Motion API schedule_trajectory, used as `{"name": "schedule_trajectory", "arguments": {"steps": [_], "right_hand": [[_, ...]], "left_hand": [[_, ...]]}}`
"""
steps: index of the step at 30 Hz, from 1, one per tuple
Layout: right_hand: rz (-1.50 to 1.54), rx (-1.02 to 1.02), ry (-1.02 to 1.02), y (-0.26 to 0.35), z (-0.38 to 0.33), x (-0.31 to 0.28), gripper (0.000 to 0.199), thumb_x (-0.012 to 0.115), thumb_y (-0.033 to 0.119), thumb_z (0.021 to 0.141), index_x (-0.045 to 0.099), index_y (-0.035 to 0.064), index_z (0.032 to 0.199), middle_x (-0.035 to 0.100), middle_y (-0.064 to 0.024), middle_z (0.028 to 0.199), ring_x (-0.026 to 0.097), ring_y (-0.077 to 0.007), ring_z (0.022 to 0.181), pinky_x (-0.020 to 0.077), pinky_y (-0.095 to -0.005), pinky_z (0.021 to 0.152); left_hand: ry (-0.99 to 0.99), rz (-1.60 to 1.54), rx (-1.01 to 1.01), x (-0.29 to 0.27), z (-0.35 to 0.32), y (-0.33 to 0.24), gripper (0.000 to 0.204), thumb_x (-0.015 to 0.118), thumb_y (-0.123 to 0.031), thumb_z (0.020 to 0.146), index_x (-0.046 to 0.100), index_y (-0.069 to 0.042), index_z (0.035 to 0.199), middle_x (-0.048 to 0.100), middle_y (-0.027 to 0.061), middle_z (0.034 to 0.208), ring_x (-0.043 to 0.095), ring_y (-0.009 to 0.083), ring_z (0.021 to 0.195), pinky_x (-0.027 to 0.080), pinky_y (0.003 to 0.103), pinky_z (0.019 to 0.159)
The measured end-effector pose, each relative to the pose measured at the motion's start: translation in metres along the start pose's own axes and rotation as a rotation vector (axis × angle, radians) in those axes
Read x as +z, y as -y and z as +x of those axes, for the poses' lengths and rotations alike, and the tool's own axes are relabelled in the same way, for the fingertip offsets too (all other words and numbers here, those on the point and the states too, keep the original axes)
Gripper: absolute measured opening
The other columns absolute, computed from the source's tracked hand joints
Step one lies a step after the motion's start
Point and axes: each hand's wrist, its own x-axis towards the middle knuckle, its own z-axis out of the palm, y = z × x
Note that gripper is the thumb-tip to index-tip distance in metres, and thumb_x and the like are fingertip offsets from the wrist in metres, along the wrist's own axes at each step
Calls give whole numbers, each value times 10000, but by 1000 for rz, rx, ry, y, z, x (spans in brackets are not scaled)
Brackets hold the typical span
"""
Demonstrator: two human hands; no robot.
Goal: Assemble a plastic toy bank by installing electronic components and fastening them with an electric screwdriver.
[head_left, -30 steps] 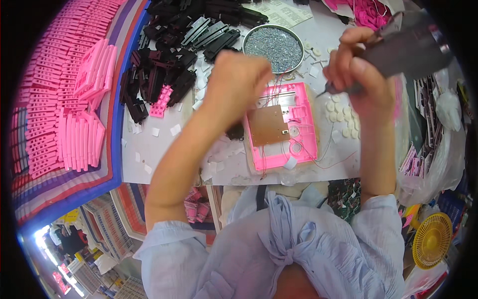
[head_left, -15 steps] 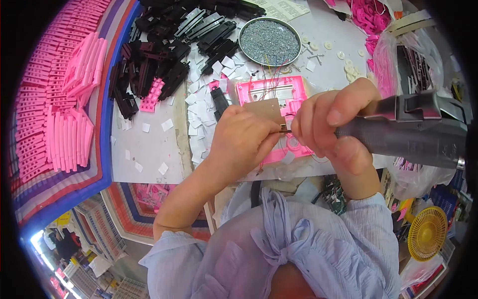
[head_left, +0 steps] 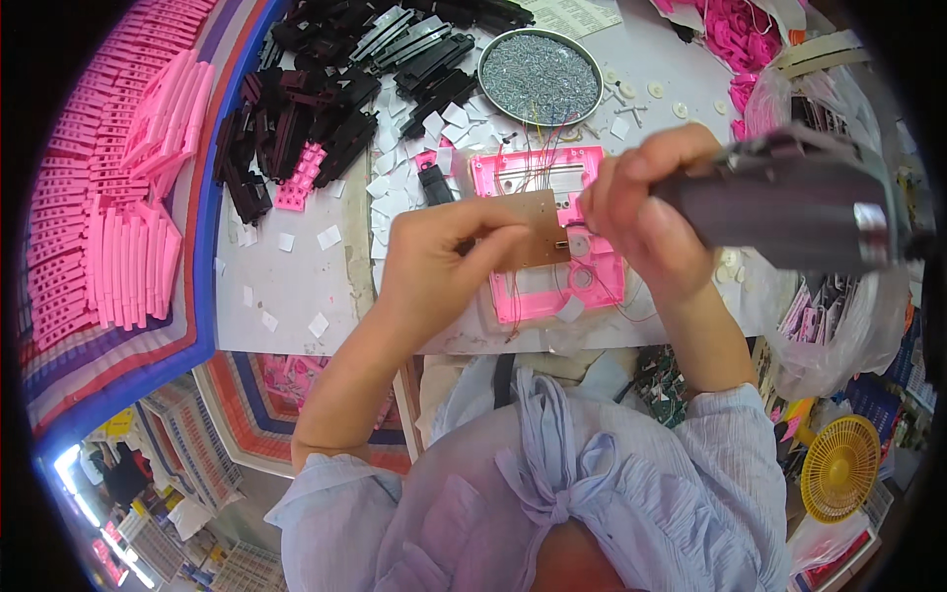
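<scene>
Dark grey and bulky, the driver (head_left: 779, 207) was the nearest thing to you, with the fingers and thumb of your right hand (head_left: 656, 212) clamped around its body near the front end. It looked hard and fairly heavy, probably smooth enough to slide in a damp palm, so a full wrap well forward seemed the sounder hold.

Your left hand (head_left: 439, 247) was over the left part of the board (head_left: 546, 235), thumb and forefinger curved with a gap between them at the knuckles; I cannot tell whether their tips met or pinched anything.

The board, brown and flat, lay over the middle of the pink case (head_left: 538, 308), in front of you on the table (head_left: 286, 286). You could have expected it to be light, thin and stiff, liable to crack if bent; its edges offered the safest hold. The case seemed to be light, rigid plastic, slick on its walls, best steadied by the outer rim.

At its far end, thin wires (head_left: 538, 158) rose loose and soft, likely easy to snag or tear at their joints. Beyond them stood the bowl (head_left: 601, 81) of screws (head_left: 538, 71).
</scene>
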Motion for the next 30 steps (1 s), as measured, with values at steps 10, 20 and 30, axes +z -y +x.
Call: {"name": "schedule_trajectory", "arguments": {"steps": [10,20,30], "right_hand": [[-81,112,-100,-27,2,0,231,681,46,856,599,29,1072,602,-16,933,556,-78,786,463,-244,689],[-247,124,51,-31,3,9,251,676,60,892,472,36,1036,555,-71,737,488,-120,586,417,-272,521],[38,57,145,10,18,22,347,661,306,949,463,73,1111,463,13,598,449,-122,535,388,-292,510]], "left_hand": [[-2,451,268,2,-11,10,185,650,-28,915,664,-42,1099,730,79,1023,705,213,899,530,318,802],[39,659,351,18,-21,20,160,727,-105,845,611,-114,953,706,28,1052,657,199,932,341,415,840],[-97,560,409,26,-23,29,172,783,-132,815,663,-89,931,740,34,955,710,178,973,343,503,1040]]}}
